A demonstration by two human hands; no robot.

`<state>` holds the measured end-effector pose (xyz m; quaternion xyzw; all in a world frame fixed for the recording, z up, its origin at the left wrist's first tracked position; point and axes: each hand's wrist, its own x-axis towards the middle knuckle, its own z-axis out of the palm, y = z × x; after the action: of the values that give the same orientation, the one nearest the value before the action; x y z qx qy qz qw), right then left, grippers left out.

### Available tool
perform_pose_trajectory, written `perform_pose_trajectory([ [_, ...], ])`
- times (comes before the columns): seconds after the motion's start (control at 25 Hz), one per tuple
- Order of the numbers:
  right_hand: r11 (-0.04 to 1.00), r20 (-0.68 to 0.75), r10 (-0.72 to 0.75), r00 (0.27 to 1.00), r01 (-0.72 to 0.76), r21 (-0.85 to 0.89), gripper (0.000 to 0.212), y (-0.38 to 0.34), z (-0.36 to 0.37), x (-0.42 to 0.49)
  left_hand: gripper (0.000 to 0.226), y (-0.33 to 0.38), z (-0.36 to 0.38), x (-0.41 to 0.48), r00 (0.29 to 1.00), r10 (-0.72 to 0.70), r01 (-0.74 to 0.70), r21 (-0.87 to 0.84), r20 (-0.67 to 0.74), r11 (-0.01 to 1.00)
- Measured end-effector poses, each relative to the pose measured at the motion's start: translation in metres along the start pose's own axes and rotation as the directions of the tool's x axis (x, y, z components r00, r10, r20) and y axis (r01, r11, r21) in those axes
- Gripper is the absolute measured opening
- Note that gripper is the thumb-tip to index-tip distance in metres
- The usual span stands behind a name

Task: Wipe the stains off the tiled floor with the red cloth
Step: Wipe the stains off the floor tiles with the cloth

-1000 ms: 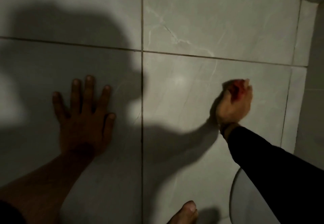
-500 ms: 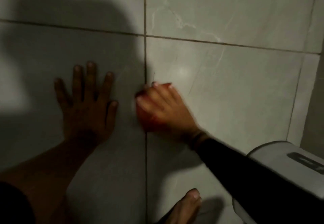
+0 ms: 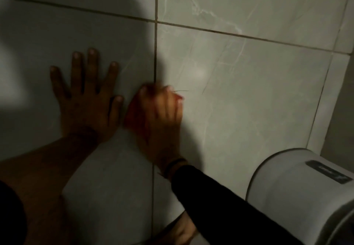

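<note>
My right hand presses the red cloth flat on the pale marbled tiled floor, right over the vertical grout line. Only the cloth's left edge and a red corner by my fingertips show; the hand covers the remainder. My left hand lies flat on the tile beside it, fingers spread, holding nothing. A thin dark hair-like mark lies just past my right fingertips. The scene is dim and my right hand is blurred.
A white rounded container with a dark label stands at the lower right. A bare foot rests on the floor at the bottom. A wall edge rises on the right. A large shadow covers the left tiles.
My right hand swept the red cloth left across the tile to the grout line, ending beside my left hand. The left hand stayed planted. The view shifted, bringing the white container into sight.
</note>
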<state>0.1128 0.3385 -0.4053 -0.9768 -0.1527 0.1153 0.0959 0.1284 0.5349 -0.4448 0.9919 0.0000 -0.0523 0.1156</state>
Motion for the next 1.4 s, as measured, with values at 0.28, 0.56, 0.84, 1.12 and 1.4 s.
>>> perform_pose_trajectory([
  [0.28,0.819,-0.26,0.573,0.777,-0.525,0.232,0.062,0.138,-0.02,0.006,0.076,0.001,-0.002,0.0,1.0,-0.022,0.022,0.003,0.017,1.0],
  [0.56,0.962,0.083,0.271,0.959,-0.272,-0.004,0.082,0.043,0.001,-0.082,0.076,0.002,-0.004,-0.002,0.999,-0.029,0.029,0.011,0.015,1.0],
  [0.84,0.549,-0.036,0.829,0.558,-0.802,0.236,0.073,0.105,-0.01,-0.097,0.076,-0.005,0.004,0.0,0.998,-0.003,-0.001,0.066,0.057,0.998],
  [1.12,0.339,0.438,0.62,0.651,-0.726,0.599,0.076,-0.084,-0.043,-0.09,0.076,0.028,-0.065,0.013,0.892,-0.133,0.091,0.117,0.432,0.989],
  [1.4,-0.585,0.729,0.641,0.242,-0.461,0.668,0.055,-0.045,-0.24,-0.183,0.049,0.205,-0.204,-0.033,0.291,-0.047,0.671,-0.169,0.956,0.722],
])
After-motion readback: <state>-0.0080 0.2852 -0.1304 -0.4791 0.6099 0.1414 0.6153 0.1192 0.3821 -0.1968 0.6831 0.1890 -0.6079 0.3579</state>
